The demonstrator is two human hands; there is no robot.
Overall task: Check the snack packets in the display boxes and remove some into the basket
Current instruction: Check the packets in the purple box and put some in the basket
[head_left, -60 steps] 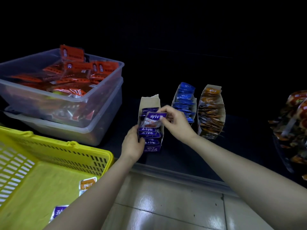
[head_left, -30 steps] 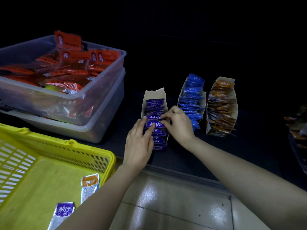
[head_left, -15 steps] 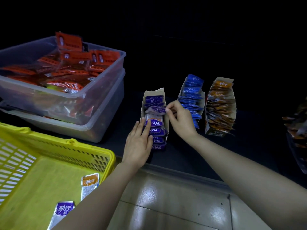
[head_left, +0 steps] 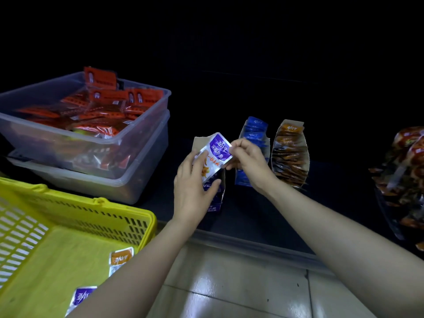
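Note:
A purple snack packet (head_left: 215, 154) is lifted above its cardboard display box (head_left: 219, 196), front face turned up towards me. My right hand (head_left: 249, 161) pinches its top right corner. My left hand (head_left: 195, 187) holds its lower left side, thumb against the bottom edge, and hides most of the purple box. To the right stand a box of blue packets (head_left: 252, 136) and a box of orange-brown packets (head_left: 290, 154). The yellow basket (head_left: 75, 216) at lower left holds an orange packet (head_left: 120, 259) and a purple packet (head_left: 81, 297).
Two stacked clear plastic tubs (head_left: 137, 143) with red-orange packets sit behind the basket. More snack bags (head_left: 408, 171) hang over the dark shelf at far right. A metal shelf edge (head_left: 252, 245) runs above the tiled floor (head_left: 229, 285).
A purple packet that my right hand was working loose in the box now stands raised out of it, held by both hands. My left hand moved up from the box's front rows.

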